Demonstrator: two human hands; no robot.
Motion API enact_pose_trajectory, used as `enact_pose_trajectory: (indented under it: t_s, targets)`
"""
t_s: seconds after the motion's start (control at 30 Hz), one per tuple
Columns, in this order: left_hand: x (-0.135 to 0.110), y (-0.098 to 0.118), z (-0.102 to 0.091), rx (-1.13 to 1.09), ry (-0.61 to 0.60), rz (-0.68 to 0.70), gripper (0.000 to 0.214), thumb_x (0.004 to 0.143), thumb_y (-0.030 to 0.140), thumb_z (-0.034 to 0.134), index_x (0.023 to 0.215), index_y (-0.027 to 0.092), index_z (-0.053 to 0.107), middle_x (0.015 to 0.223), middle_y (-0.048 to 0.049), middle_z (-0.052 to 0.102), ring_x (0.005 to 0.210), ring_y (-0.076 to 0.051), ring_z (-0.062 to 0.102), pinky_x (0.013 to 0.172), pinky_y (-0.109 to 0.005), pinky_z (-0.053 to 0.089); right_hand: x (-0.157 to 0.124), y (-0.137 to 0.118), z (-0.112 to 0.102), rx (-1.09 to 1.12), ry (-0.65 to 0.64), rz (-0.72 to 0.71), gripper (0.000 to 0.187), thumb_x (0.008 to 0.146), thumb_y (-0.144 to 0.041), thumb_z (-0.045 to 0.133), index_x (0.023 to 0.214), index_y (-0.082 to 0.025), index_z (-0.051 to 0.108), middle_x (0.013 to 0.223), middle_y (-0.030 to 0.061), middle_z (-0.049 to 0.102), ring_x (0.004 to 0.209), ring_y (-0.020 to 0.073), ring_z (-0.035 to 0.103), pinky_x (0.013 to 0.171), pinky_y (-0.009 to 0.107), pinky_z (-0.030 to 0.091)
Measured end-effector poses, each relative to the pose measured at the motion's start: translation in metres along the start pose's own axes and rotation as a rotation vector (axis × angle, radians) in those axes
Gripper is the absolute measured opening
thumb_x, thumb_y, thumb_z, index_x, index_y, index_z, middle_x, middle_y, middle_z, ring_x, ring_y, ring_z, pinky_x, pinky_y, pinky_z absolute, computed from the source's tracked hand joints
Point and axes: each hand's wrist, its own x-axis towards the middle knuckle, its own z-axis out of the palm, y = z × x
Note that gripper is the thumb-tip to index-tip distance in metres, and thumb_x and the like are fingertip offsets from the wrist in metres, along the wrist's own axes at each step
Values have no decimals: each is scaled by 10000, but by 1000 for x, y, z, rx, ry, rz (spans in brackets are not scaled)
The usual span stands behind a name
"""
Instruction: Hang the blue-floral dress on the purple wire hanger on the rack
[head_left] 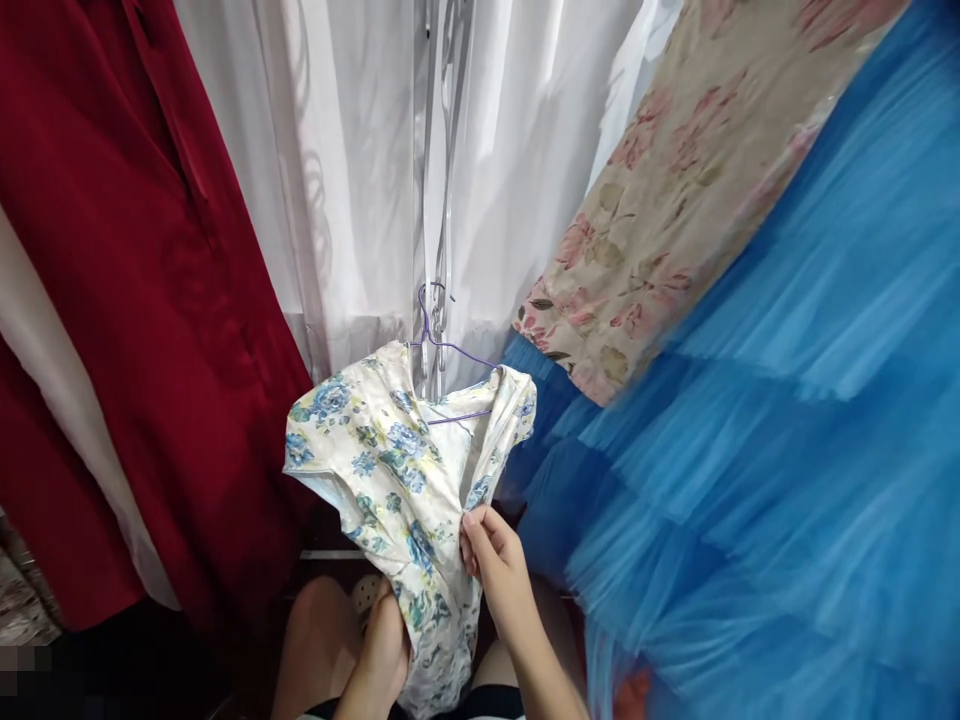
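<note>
A white garment (405,470) with blue and green flowers hangs on a thin purple hanger (457,350) in the middle of the view. Its neckline gapes toward the right side. At the front edge of that opening, my right hand (495,560) pinches the fabric between thumb and fingers. Lower on the left side, my left hand (386,640) grips the garment's edge, its fingertips partly hidden behind the cloth. The lower end of the garment falls in folds between my legs.
Long red cloth (150,300) hangs at the left, with white curtains (360,180) behind the hanger. To the right are a beige floral garment (645,220) and a blue tiered tulle dress (787,450). Shiny vertical strips (437,150) hang at centre.
</note>
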Motion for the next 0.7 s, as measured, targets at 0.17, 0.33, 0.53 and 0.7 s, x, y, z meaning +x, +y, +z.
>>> enact_pose_trajectory:
  t_s: [0.17, 0.33, 0.53, 0.7]
  targets:
    - [7, 2, -4, 138, 131, 417, 450, 768, 394, 638, 1166, 188, 603, 1188, -119, 641, 1178, -316, 586, 1033, -468, 435, -9, 0, -5, 149, 34, 100, 343, 874, -488, 614, 719, -202, 508, 543, -65, 413, 445, 77, 256, 442, 236, 159]
    - [-11, 14, 10, 642, 12, 1186, 459, 831, 278, 663, 1262, 266, 503, 1359, -121, 496, 1287, -292, 485, 1101, -457, 376, -16, -1, -2, 148, 94, 26, 356, 873, -503, 626, 719, -195, 533, 512, -68, 390, 466, 86, 276, 468, 236, 202]
    - [-15, 19, 40, 885, -171, 1199, 208, 875, 224, 606, 1078, 256, 640, 1202, -106, 581, 1173, -277, 563, 999, -411, 456, -25, -9, 17, 96, -34, 47, 386, 862, -518, 637, 688, -198, 509, 522, -62, 389, 487, 92, 308, 472, 237, 230]
    - [-12, 16, 38, 844, -229, 1033, 115, 897, 264, 574, 790, 229, 598, 715, -21, 599, 689, -190, 599, 673, -302, 492, -24, -12, 18, 119, -101, 52, 379, 879, -505, 622, 695, -191, 518, 516, -60, 420, 482, 87, 349, 484, 232, 251]
